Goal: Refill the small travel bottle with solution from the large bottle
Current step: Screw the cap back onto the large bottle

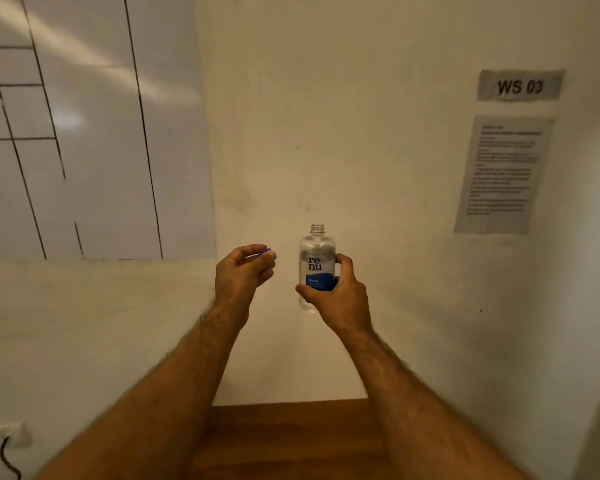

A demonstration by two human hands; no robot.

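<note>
Your right hand (336,289) grips the uncapped Renu solution bottle (316,263) upright, raised above the desk (291,441); your left hand (245,271) pinches its blue cap (268,251). Opening looks done; next, bring the unseen travel bottle.

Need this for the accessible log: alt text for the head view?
A person's right hand holds an upright, uncapped clear bottle with a blue label, while the left hand pinches a small blue object, mostly hidden, beside it. Behind are a pale wall, a "WS 03" sign and a printed sheet.
</note>
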